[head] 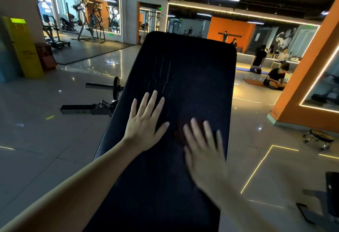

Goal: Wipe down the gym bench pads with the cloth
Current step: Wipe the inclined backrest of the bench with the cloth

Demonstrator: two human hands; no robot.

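Item under inspection: black bench pad, set at an incline and running away from the viewer. The covering looks like grained vinyl over foam. It is judged firm, slightly yielding under pressure, and slick where wet. Pale streaks show on the upper middle of the pad, probably moisture or wear; which of the two cannot be determined.

Left hand: flat on the left half of the pad, fingers straight and spread wide, holding nothing. It appears to act as a brace.

Right hand: on the right half of the pad, nearer the viewer and motion-blurred. Its fingers read as extended, not curled.

A dark reddish patch at the fingertips, lying on the pad, is taken to be the cloth. Blur prevents confirming its outline or how much lies under the palm.

Handling assessment: the cloth is judged light, limp and prone to bunching. It is best driven under a flat palm with even downward pressure, not pinched at an edge. The pad needs no lifting.

Surroundings: a barbell plate lies on the tiled floor to the left of the bench.
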